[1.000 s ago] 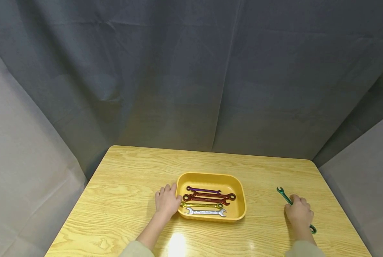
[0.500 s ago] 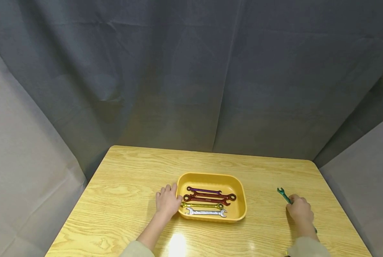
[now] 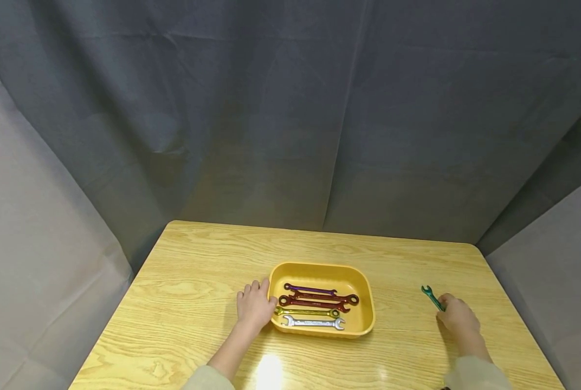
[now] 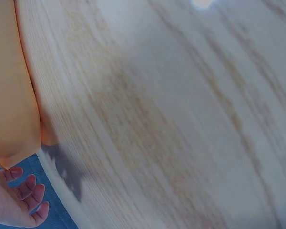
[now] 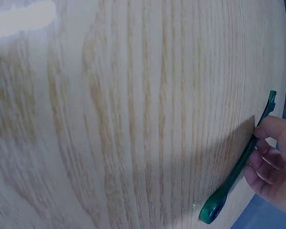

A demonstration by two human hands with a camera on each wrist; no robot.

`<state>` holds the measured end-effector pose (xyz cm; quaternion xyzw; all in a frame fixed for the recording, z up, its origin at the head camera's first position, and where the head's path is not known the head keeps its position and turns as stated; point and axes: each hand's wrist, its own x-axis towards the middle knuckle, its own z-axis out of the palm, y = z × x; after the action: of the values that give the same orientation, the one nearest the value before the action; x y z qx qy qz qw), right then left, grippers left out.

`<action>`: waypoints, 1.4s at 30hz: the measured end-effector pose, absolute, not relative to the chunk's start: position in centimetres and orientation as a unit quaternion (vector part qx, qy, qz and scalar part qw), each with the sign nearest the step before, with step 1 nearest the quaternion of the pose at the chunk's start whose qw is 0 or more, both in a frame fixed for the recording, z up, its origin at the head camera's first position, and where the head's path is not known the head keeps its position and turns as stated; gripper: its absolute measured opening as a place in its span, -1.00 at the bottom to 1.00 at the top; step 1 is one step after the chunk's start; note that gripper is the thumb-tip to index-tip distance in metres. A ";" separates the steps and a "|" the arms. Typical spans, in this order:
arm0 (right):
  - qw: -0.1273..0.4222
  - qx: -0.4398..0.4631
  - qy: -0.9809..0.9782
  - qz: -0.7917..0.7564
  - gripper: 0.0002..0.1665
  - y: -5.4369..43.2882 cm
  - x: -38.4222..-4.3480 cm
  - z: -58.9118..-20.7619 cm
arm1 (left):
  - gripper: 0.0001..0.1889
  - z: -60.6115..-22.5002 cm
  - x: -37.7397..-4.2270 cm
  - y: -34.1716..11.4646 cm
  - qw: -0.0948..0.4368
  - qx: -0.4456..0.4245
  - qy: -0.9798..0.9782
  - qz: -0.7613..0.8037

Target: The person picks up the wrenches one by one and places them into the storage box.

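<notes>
My left hand point(image 3: 255, 307) is at the left side of a yellow plastic tray point(image 3: 363, 327), its thumb over the rim and its other fingers outside. In the left wrist view the tray's orange-looking wall point(image 4: 12, 90) hides part of that hand point(image 4: 14, 200). Near the table's right side, my right hand point(image 3: 458, 319) pinches a green combination wrench point(image 3: 433, 298) between thumb and fingers. Its open end points away from me in the head view. The right wrist view shows the wrench point(image 5: 236, 169) slanting, its ring end point(image 5: 212, 208) low, close to the tabletop, with a shadow beside it.
Several wrenches lie side by side in the tray: a purple one point(image 3: 310, 289), two red ones, a yellow one point(image 3: 307, 312) and a silver one point(image 3: 313, 322). All stand on a wood-grain table point(image 3: 198, 271). Behind it hangs a dark grey curtain point(image 3: 251, 135).
My right forearm has swung slightly right, and the hand has turned so that the wrench's ring end is now hidden in the head view. The left hand and tray stay practically still.
</notes>
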<state>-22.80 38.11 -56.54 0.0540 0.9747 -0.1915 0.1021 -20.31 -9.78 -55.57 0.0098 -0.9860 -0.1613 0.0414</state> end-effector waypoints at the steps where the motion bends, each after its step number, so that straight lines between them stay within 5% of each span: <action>1: 0.102 0.052 0.974 -0.194 -0.58 38.1 -22.8 -56.5 | -0.53 -55.6 -20.3 -9.8 0.042 0.010 -0.986 -0.161; 42: 0.102 0.024 0.974 -0.202 -0.71 38.3 -22.6 -57.2 | -0.54 -55.8 -20.4 -9.8 0.046 0.011 -0.985 -0.166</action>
<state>-22.62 38.31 -57.19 0.0241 0.9737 -0.2022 0.1019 -20.42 -9.76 -55.78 0.0107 -0.9851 -0.1656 0.0461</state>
